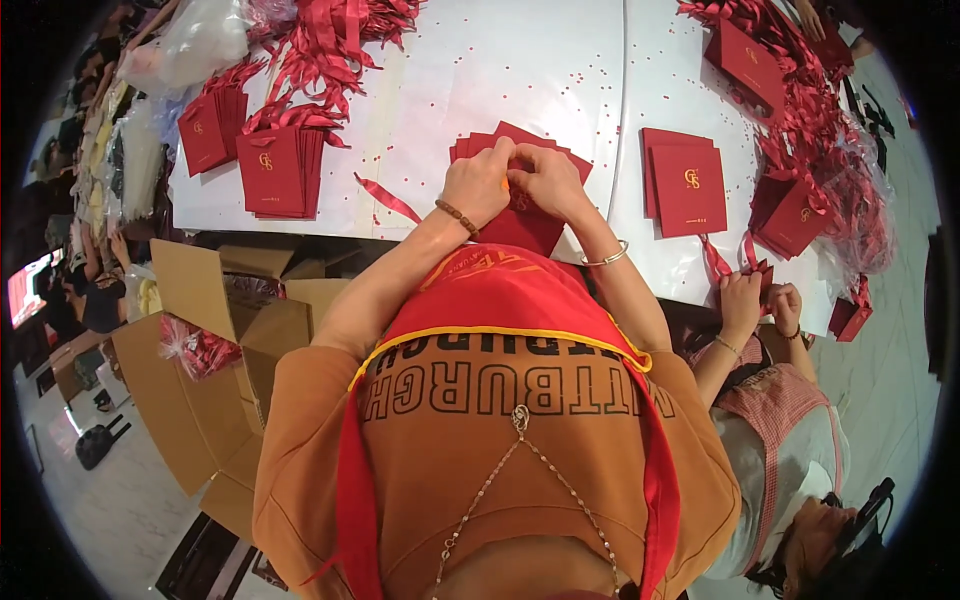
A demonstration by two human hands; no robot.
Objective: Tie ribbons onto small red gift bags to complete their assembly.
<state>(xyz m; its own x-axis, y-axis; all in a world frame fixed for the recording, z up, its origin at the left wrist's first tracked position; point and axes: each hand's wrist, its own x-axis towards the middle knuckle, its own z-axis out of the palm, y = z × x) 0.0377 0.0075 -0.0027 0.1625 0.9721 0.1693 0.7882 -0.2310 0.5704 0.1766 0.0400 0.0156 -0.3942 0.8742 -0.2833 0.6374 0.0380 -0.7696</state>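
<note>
Red dominates the near view: a red apron with a yellow border hangs over the person's orange shirt, and both forearms reach up from it to the white tabletop. The left hand, with a bead bracelet on the wrist, and the right hand, with a thin bangle, meet knuckle to knuckle over a small stack of red envelopes at the near edge of the tabletop. Both sets of fingers are curled tight and pinched together on the top of the stack, seemingly on something small there; what exactly they hold is hidden behind the knuckles. The stack lies close to the body, probably so that both hands can work on it without stretching.

Left of the person, below the tabletop, an open cardboard box holds a bag of red pieces. To the right, a second person in a checked apron sits with their own hands on red ribbon at the tabletop's edge, near but not touching the first person's arm.

Farther out, a loose ribbon lies just left of the hands. A neat pile of red folders sits to the right, another pile to the left. At the far edge, tangled ribbon heaps and clear plastic bags crowd the tabletop, and red specks dot the white surface between.
</note>
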